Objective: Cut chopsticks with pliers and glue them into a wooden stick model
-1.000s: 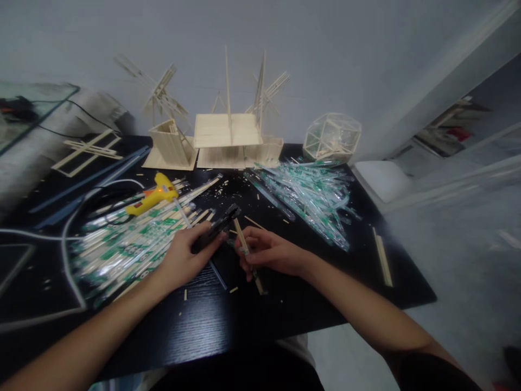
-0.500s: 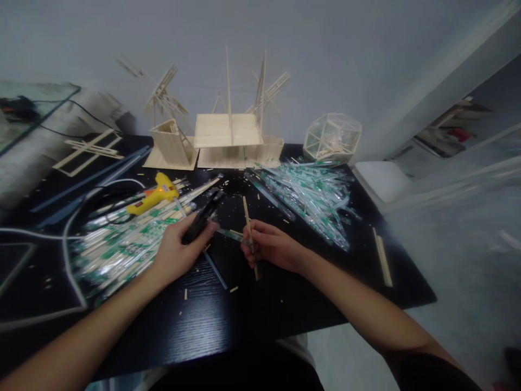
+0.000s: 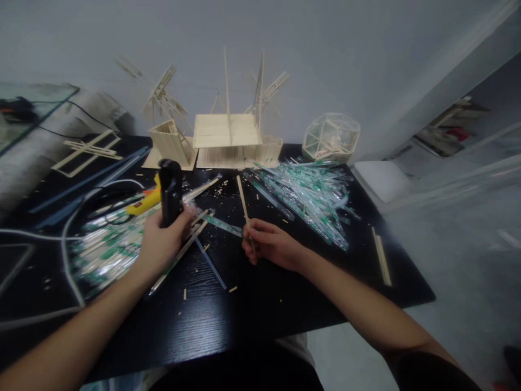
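Observation:
My left hand (image 3: 165, 239) is closed round a black hand tool (image 3: 171, 190) held upright over the heap; its exact kind is unclear. Between the fingers of my right hand (image 3: 271, 244) is a thin wooden stick, like a chopstick (image 3: 243, 201), leaning up and slightly left. A clear, green-printed plastic wrapper (image 3: 223, 224) stretches between the two hands, one end at my right fingers. Below my left hand lie loose and wrapped sticks (image 3: 183, 252), beside a larger pile of wrapped chopsticks (image 3: 118, 250). A yellow glue gun (image 3: 142, 203) rests on that pile, partly hidden by the tool.
Wooden stick models (image 3: 228, 130) stand along the back of the black table (image 3: 252, 315), with a polyhedral stick frame (image 3: 331, 136) on the right. Empty-looking wrappers (image 3: 309, 195) are heaped at right. Two sticks (image 3: 381, 258) lie near the right edge. A white cable (image 3: 67, 255) loops at left.
My left hand has moved left and turned the black tool upright, now partly covering the glue gun. My right hand barely moved; its stick extends higher. More of the wrapper shows between the hands.

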Demonstrator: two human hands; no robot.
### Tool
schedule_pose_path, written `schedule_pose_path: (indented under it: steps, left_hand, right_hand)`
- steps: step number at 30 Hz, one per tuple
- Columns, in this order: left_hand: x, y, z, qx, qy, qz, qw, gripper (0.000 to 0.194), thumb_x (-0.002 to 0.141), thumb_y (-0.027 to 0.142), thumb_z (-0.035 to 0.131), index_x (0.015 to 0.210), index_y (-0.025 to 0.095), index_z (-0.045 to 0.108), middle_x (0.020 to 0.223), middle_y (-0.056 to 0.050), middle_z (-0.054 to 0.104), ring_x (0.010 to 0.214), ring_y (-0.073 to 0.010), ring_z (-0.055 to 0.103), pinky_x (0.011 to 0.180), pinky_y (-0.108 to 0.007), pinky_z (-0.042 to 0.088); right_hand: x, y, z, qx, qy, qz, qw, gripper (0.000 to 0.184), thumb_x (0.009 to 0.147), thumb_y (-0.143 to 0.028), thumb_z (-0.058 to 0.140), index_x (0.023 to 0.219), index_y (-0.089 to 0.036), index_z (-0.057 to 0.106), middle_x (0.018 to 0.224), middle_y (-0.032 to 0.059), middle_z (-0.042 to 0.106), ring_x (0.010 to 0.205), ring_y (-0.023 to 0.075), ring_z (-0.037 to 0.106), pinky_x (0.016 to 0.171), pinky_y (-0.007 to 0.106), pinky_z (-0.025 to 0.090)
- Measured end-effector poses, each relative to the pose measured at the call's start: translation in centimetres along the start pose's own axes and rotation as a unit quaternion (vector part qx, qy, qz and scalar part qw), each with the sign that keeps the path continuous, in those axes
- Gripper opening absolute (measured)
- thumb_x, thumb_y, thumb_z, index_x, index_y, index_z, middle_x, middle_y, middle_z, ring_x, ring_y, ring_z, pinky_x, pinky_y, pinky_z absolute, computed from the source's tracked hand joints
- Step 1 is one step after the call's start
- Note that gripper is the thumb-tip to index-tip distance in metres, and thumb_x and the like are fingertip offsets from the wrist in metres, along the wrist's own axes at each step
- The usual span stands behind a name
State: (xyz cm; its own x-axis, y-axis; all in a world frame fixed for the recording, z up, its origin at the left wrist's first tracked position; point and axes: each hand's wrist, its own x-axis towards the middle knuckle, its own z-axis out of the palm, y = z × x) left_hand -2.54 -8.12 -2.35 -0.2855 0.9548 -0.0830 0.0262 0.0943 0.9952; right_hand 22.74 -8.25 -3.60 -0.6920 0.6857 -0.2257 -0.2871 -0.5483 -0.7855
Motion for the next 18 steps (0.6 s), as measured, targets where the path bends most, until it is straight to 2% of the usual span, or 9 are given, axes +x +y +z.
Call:
schedule_pose_path:
  steps: [2, 6, 14, 18]
  left_hand:
    - [0.3, 0.3, 0.2, -0.069, 0.006, -0.014, 0.998, 0.032, 0.076, 0.032, 0.082, 0.067, 0.019, 0.054, 0.055, 0.006, 0.044, 0.050, -0.0090, 0.038, 0.047, -0.025, 0.031]
    - [0.8, 0.8, 0.5, -0.124, 0.018, -0.009, 0.992, 0.034, 0.077, 0.026, 0.078, 0.062, 0.020, 0.047, 0.053, 0.007, 0.039, 0.048, -0.0079, 0.035, 0.046, -0.025, 0.029]
    - [1.1, 1.2, 0.5, -0.168, 0.042, -0.001, 0.985, 0.033, 0.075, 0.023, 0.077, 0.061, 0.018, 0.047, 0.051, 0.008, 0.039, 0.047, -0.0062, 0.035, 0.044, -0.024, 0.027]
    - [1.3, 1.4, 0.4, -0.178, 0.057, 0.009, 0.982, 0.035, 0.075, 0.023, 0.078, 0.061, 0.019, 0.045, 0.051, 0.008, 0.039, 0.047, -0.0062, 0.035, 0.044, -0.024, 0.027]
  right_hand:
    - [0.0, -0.1, 0.1, 0.006, 0.005, -0.001, 1.000, 0.030, 0.088, -0.044, 0.077, 0.093, -0.019, 0.061, 0.074, -0.0013, 0.065, 0.064, 0.0108, 0.061, 0.062, 0.023, 0.053]
    - [0.0, -0.1, 0.2, 0.014, 0.019, -0.003, 1.000, 0.030, 0.088, -0.044, 0.077, 0.090, -0.020, 0.060, 0.075, -0.0013, 0.065, 0.064, 0.0112, 0.060, 0.059, 0.022, 0.051]
    - [0.3, 0.1, 0.1, 0.003, 0.023, -0.021, 1.000, 0.044, 0.088, -0.057, 0.072, 0.079, -0.019, 0.054, 0.070, -0.0010, 0.063, 0.061, 0.0112, 0.058, 0.057, 0.023, 0.049]
    - [0.5, 0.2, 0.2, -0.020, 0.058, -0.020, 0.998, 0.054, 0.087, -0.064, 0.070, 0.069, -0.019, 0.046, 0.067, 0.0002, 0.064, 0.058, 0.0117, 0.058, 0.055, 0.024, 0.050]
